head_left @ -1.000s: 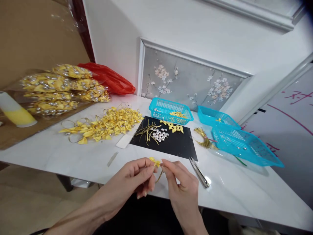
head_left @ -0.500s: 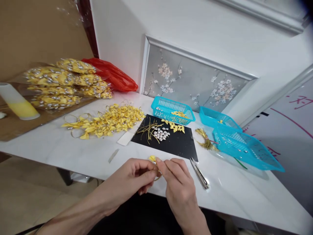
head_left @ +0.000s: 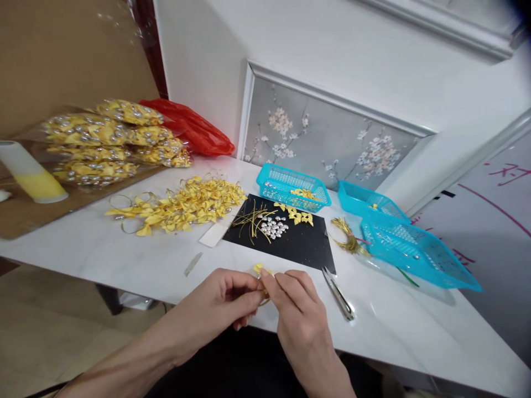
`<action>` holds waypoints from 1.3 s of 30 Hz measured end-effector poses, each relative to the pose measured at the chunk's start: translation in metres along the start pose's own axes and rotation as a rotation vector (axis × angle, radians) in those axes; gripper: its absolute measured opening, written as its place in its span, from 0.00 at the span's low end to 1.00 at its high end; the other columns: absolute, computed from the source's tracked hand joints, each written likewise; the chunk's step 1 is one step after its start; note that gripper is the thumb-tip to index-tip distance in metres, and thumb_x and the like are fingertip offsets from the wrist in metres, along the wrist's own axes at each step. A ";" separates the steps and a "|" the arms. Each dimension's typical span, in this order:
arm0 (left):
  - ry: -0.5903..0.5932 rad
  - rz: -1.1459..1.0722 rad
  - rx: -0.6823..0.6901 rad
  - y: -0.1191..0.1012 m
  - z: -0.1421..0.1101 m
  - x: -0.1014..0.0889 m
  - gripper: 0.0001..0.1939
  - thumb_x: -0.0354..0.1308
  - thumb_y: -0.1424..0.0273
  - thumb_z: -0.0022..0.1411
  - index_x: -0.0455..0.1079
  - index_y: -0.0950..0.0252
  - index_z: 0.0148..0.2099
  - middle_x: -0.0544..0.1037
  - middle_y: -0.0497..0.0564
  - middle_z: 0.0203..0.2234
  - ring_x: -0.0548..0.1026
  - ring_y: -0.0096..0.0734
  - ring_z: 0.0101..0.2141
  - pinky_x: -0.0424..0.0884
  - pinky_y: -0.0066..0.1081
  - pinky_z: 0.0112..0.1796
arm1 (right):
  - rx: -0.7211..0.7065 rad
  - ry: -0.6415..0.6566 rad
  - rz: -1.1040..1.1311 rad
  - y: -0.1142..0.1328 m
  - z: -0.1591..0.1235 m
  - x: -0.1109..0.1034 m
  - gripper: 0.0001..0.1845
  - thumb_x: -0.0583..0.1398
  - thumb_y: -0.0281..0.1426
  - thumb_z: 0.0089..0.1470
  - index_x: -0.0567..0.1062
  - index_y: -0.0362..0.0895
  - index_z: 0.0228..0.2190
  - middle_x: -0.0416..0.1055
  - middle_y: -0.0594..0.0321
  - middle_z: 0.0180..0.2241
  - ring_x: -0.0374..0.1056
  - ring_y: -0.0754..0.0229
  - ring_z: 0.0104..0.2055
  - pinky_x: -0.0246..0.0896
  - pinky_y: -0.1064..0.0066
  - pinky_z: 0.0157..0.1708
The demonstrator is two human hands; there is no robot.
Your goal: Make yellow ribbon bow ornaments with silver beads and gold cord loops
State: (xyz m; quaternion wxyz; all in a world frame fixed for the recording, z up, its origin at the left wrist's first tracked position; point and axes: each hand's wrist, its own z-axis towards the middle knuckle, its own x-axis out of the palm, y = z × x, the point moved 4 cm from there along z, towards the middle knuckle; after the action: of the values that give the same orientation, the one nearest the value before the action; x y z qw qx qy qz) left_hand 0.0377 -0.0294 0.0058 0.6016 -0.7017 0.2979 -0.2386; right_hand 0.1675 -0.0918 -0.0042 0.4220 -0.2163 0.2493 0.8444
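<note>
Close to the table's front edge, my left hand (head_left: 234, 298) and my right hand (head_left: 296, 304) meet, fingertips pinched together. Between them is a yellow ribbon flower (head_left: 258, 267) with a silvery bead and a loop of gold cord; the fingers hide most of it. Beyond the hands lies a black mat (head_left: 302, 246) with gold cord pieces (head_left: 254, 221), silvery beads (head_left: 274, 227) and yellow bows (head_left: 301, 216). Metal snips (head_left: 339, 296) rest right of my right hand.
A pile of yellow ribbon flowers (head_left: 191, 203) lies left, bagged ones (head_left: 89, 132) behind it. Blue baskets (head_left: 265, 176) stand at the back and right, near a gold cord bundle (head_left: 350, 241). A white strip (head_left: 214, 235) lies beside the mat.
My right hand has shifted slightly left, its fingertips now over more of the flower and cord. My left hand has barely moved.
</note>
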 end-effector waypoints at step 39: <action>0.183 -0.260 -0.256 0.002 -0.010 0.006 0.13 0.65 0.63 0.58 0.77 0.70 0.29 0.66 0.43 0.15 0.57 0.17 0.18 0.49 0.23 0.20 | 0.162 -0.049 0.504 0.005 0.010 -0.019 0.18 0.58 0.13 0.57 0.79 0.44 0.40 0.76 0.58 0.35 0.70 0.60 0.38 0.70 0.69 0.37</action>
State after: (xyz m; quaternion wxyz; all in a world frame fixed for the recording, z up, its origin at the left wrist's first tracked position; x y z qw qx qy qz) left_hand 0.0342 -0.0409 0.0055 0.4420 -0.7804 0.2861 -0.3374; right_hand 0.1725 -0.1000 0.0154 0.2204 -0.0926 0.3520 0.9050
